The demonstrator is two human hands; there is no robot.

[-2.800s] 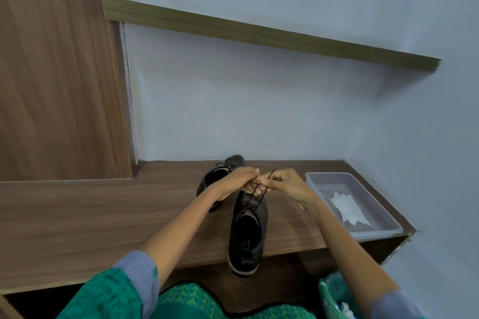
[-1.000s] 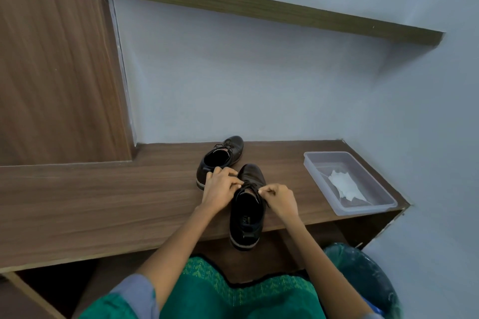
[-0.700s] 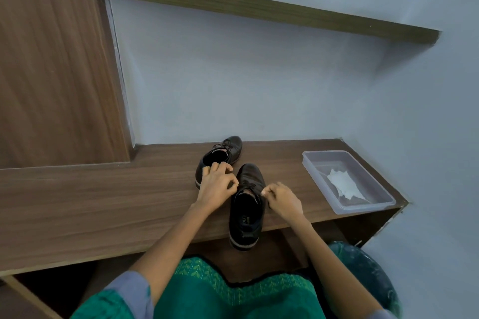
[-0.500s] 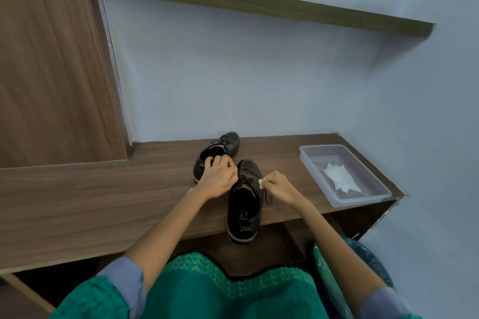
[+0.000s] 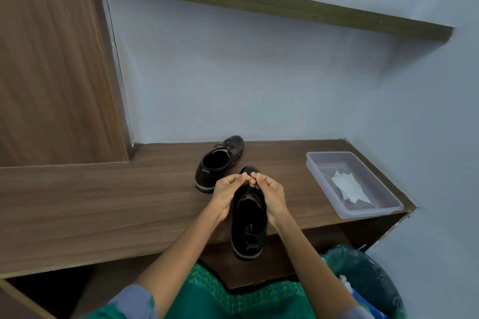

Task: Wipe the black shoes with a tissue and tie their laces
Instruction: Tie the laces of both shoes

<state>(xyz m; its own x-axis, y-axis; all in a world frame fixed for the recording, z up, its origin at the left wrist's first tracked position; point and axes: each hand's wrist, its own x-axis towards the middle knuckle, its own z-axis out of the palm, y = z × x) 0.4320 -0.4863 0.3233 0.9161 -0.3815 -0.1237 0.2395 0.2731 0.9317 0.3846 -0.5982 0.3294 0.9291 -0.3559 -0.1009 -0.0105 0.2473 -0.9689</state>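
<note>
Two black shoes stand on the wooden shelf (image 5: 103, 204). The near shoe (image 5: 248, 225) points away from me, its heel hanging over the shelf's front edge. My left hand (image 5: 228, 191) and my right hand (image 5: 270, 194) flank its laced top, fingertips meeting above the tongue and pinching the black lace (image 5: 250, 184). The far shoe (image 5: 219, 163) stands just behind and to the left, its laces loose, untouched. A crumpled white tissue (image 5: 350, 189) lies in a clear plastic tray (image 5: 321, 179) at the right.
A wall closes the back and the right side of the shelf. A wooden panel (image 5: 51, 59) rises at the left. Below the shelf's right end sits a bin lined with a green bag (image 5: 368, 282). A narrow ledge (image 5: 259, 0) runs high on the wall.
My hands were apart at the near shoe's sides half a second ago; now they have come together over its top, fingertips meeting on the lace. The shoes have not moved.
</note>
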